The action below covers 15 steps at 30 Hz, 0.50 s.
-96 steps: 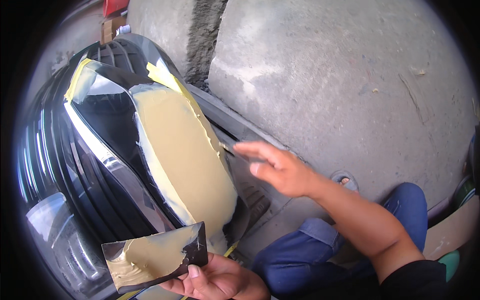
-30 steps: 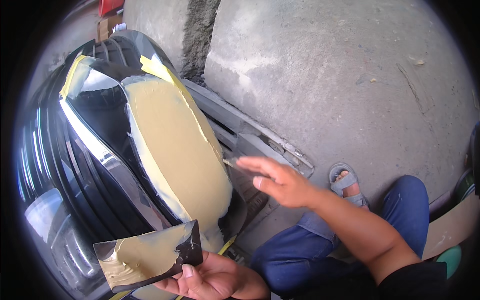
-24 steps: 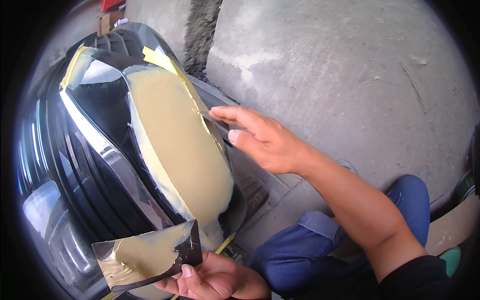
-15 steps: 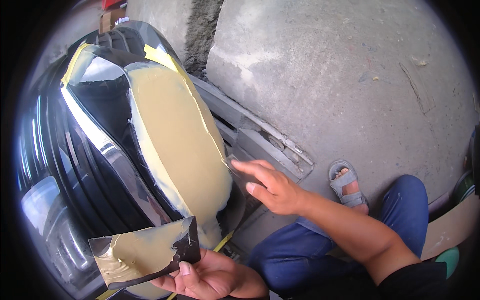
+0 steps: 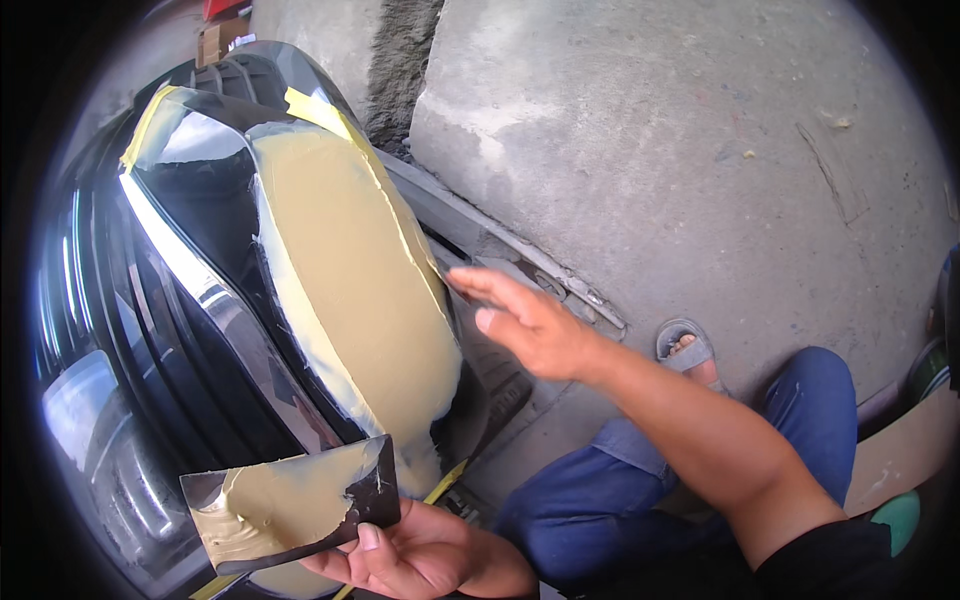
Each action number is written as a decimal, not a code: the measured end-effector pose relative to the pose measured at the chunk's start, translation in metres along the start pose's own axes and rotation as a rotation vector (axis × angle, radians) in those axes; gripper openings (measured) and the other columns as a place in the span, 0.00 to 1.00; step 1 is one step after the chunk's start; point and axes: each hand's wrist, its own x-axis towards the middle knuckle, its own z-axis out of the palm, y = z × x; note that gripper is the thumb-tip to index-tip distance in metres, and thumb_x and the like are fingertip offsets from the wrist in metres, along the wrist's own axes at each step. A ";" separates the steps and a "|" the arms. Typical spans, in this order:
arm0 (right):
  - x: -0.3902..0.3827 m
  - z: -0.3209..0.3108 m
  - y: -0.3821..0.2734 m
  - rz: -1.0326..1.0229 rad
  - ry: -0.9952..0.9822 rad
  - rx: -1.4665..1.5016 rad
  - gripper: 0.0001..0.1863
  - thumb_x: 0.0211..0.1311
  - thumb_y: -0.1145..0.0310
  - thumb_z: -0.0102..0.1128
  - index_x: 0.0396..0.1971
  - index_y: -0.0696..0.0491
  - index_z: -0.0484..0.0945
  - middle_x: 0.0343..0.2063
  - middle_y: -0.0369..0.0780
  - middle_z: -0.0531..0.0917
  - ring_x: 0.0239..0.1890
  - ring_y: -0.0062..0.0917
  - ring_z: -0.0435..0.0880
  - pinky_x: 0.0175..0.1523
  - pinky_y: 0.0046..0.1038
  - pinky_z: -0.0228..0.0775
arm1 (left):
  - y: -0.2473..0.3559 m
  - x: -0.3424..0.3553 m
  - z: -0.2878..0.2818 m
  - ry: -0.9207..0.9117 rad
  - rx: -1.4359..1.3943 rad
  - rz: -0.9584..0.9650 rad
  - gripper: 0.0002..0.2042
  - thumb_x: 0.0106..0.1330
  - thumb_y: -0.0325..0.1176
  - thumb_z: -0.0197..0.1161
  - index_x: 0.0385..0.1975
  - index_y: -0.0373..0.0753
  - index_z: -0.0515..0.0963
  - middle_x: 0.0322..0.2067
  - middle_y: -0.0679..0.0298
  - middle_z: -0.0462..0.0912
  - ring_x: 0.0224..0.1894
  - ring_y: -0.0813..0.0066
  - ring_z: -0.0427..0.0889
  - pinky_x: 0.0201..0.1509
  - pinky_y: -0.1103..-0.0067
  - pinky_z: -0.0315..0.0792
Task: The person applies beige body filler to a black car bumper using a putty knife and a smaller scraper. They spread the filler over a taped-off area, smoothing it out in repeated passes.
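At the lower left, my left hand [image 5: 405, 555] grips a thin, dark rectangular putty board [image 5: 290, 505] by its edge, thumb on top. Tan putty is smeared over most of that board. Before me stands a glossy black car body [image 5: 110, 300], one panel of it coated with a broad, smooth layer of tan putty [image 5: 350, 260]. Yellow masking tape [image 5: 318, 108] runs along the coated panel's right edge. My right hand [image 5: 535, 325] has its fingers stretched out, tips at that edge, thumb apart. Whether the fingertips touch the edge, I cannot tell.
Right of the car spreads a grey concrete floor [image 5: 680, 170], with a metal strip [image 5: 510, 240] along its edge by the car. My sandalled foot [image 5: 688, 352] and blue-trousered knee [image 5: 815, 415] are at the lower right. A cardboard piece [image 5: 905, 455] lies beside them.
My right hand has moved up and slightly left along the panel's right edge. The left hand and putty board have barely moved.
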 end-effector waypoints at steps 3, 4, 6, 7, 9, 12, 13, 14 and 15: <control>-0.025 0.007 0.014 0.088 0.010 0.058 0.24 0.67 0.70 0.44 0.62 0.59 0.61 0.60 0.48 0.69 0.64 0.34 0.66 0.67 0.33 0.56 | 0.003 0.003 0.003 -0.012 -0.018 0.006 0.28 0.56 0.17 0.45 0.61 0.26 0.60 0.59 0.45 0.66 0.61 0.56 0.68 0.68 0.63 0.59; -0.023 0.007 0.013 0.069 0.027 0.109 0.24 0.67 0.71 0.43 0.62 0.59 0.61 0.60 0.48 0.69 0.64 0.34 0.66 0.67 0.33 0.56 | 0.005 0.004 -0.001 -0.034 -0.036 0.010 0.28 0.56 0.17 0.45 0.61 0.26 0.60 0.59 0.45 0.66 0.61 0.56 0.68 0.68 0.63 0.59; -0.013 -0.007 0.002 0.036 0.080 0.194 0.24 0.68 0.71 0.43 0.63 0.59 0.61 0.61 0.48 0.69 0.64 0.33 0.66 0.68 0.33 0.55 | 0.001 0.002 -0.001 -0.027 -0.049 -0.002 0.28 0.56 0.17 0.45 0.61 0.27 0.60 0.59 0.45 0.66 0.60 0.56 0.68 0.68 0.62 0.59; 0.000 -0.018 -0.005 -0.013 0.096 0.053 0.23 0.68 0.71 0.42 0.62 0.59 0.61 0.61 0.47 0.69 0.65 0.32 0.66 0.68 0.32 0.55 | -0.001 0.001 0.000 0.003 -0.036 -0.008 0.28 0.56 0.17 0.45 0.61 0.27 0.60 0.59 0.44 0.66 0.60 0.56 0.69 0.68 0.62 0.59; 0.031 -0.021 -0.034 -0.082 0.096 -0.028 0.23 0.67 0.70 0.44 0.61 0.59 0.62 0.59 0.48 0.71 0.63 0.35 0.68 0.66 0.33 0.58 | 0.004 0.002 -0.003 0.016 -0.024 0.000 0.28 0.56 0.16 0.45 0.61 0.27 0.60 0.59 0.44 0.67 0.60 0.56 0.69 0.68 0.62 0.60; 0.048 -0.020 -0.047 -0.142 0.067 -0.183 0.23 0.65 0.70 0.46 0.59 0.59 0.64 0.55 0.50 0.73 0.59 0.39 0.71 0.62 0.34 0.62 | 0.003 0.003 -0.005 -0.047 -0.072 -0.002 0.28 0.56 0.16 0.45 0.61 0.26 0.60 0.59 0.44 0.67 0.60 0.55 0.69 0.67 0.62 0.60; 0.043 -0.016 -0.044 -0.190 0.065 -0.206 0.23 0.65 0.70 0.47 0.59 0.59 0.64 0.53 0.50 0.74 0.58 0.40 0.72 0.61 0.35 0.63 | 0.004 0.004 -0.007 -0.053 -0.072 -0.003 0.28 0.56 0.16 0.45 0.61 0.26 0.59 0.59 0.44 0.67 0.60 0.55 0.69 0.67 0.62 0.60; 0.030 -0.010 -0.037 -0.238 0.062 -0.227 0.22 0.64 0.70 0.47 0.59 0.59 0.64 0.52 0.51 0.75 0.56 0.41 0.72 0.60 0.36 0.63 | 0.004 0.004 -0.009 -0.059 -0.072 -0.003 0.28 0.56 0.16 0.45 0.61 0.26 0.59 0.59 0.44 0.67 0.60 0.55 0.69 0.67 0.62 0.61; 0.016 -0.002 -0.032 -0.286 0.054 -0.249 0.22 0.64 0.70 0.47 0.58 0.59 0.65 0.50 0.51 0.76 0.55 0.42 0.73 0.59 0.36 0.64 | 0.005 0.004 -0.009 -0.003 -0.045 0.007 0.28 0.56 0.16 0.45 0.61 0.26 0.59 0.59 0.43 0.66 0.60 0.55 0.69 0.67 0.62 0.61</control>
